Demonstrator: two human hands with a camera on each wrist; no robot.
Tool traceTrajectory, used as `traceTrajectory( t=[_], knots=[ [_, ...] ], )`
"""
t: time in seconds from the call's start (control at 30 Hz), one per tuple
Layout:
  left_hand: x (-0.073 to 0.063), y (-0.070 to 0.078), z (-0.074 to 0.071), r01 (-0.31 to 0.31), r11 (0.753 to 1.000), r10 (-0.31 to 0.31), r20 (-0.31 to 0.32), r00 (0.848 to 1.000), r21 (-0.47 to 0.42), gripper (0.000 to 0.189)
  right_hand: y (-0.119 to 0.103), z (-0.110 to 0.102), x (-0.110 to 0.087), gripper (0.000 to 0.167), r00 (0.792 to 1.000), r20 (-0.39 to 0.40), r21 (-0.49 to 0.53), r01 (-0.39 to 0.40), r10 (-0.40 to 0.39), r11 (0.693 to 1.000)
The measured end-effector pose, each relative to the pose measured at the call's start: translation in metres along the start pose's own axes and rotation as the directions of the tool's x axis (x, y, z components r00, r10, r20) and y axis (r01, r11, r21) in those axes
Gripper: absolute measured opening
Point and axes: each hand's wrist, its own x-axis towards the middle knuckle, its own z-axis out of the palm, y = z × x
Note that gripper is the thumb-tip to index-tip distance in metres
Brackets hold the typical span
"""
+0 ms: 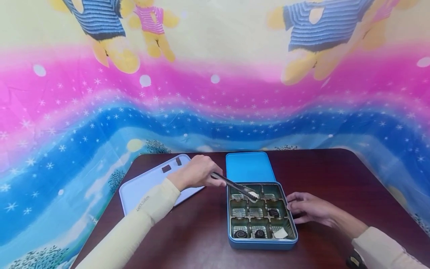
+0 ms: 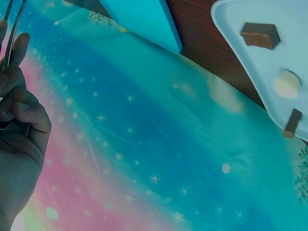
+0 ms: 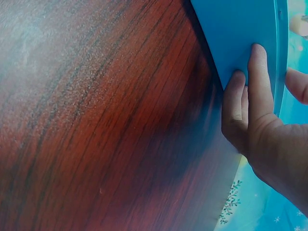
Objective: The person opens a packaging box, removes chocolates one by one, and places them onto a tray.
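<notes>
In the head view my left hand [image 1: 199, 172] grips dark metal tongs [image 1: 235, 184], reaching across from the white tray. The tongs' tips hold a small white piece [image 1: 253, 195] over the back row of a blue tin [image 1: 262, 245]. The tin's divided insert holds a dark spiral-topped chocolate [image 1: 240, 234], another dark chocolate [image 1: 260, 234], a white square piece [image 1: 280, 233] and a dark round one [image 1: 273, 212]. My right hand [image 1: 312, 210] rests against the tin's right side, its fingers [image 3: 260, 82] fairly straight along the outer wall.
The white tray [image 1: 134, 192] lies at the back left of the brown table [image 1: 329, 179]. On it are a brown chocolate block [image 2: 261, 35], a cream-coloured piece [image 2: 287, 84] and a thin brown bar [image 2: 292, 123]. Behind the tin lies a blue lid [image 1: 250, 166]; a patterned cloth hangs beyond.
</notes>
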Motion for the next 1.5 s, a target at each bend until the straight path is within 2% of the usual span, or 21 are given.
traceTrajectory(
  t=[0.2,0.3,0.53,0.67,0.93,1.23,1.37,1.5],
  knots=[
    [-0.018,-0.017,-0.007,0.110,0.993,-0.109,0.027,0.994,-0.049,0.032,-0.001,0.001,0.000,0.045,1.000,0.005,-0.002,0.003,-0.003,1.000],
    [-0.027,-0.028,-0.009,0.143,0.988,-0.142,0.024,0.990,-0.050,0.031,-0.002,0.001,-0.001,0.045,1.000,0.003,-0.001,0.000,0.000,1.000],
    [-0.048,-0.054,-0.006,0.173,0.984,-0.175,-0.072,0.982,-0.029,0.031,-0.002,0.001,-0.001,0.045,1.000,0.004,-0.004,-0.002,0.002,1.000],
    [-0.058,-0.066,-0.004,0.217,0.975,-0.219,-0.089,0.972,-0.042,0.028,-0.002,0.001,-0.001,0.045,1.000,0.005,-0.002,0.000,0.000,1.000],
    [-0.081,-0.083,-0.003,0.327,0.941,-0.334,-0.080,0.939,-0.089,0.028,-0.002,0.002,-0.001,0.045,1.000,0.004,-0.002,-0.002,0.002,1.000],
    [-0.110,-0.102,0.001,0.473,0.869,-0.482,-0.028,0.876,-0.145,0.035,-0.001,0.002,0.000,0.046,1.000,0.000,0.000,-0.002,0.002,1.000],
    [-0.120,-0.112,0.005,0.484,0.862,-0.496,-0.052,0.867,-0.151,0.036,-0.002,0.002,0.000,0.046,1.000,0.002,0.005,0.000,0.000,1.000],
    [-0.130,-0.121,0.008,0.481,0.860,-0.497,-0.072,0.864,-0.171,0.033,-0.002,0.002,-0.001,0.046,1.000,0.005,0.009,0.005,-0.005,1.000]
  ],
)
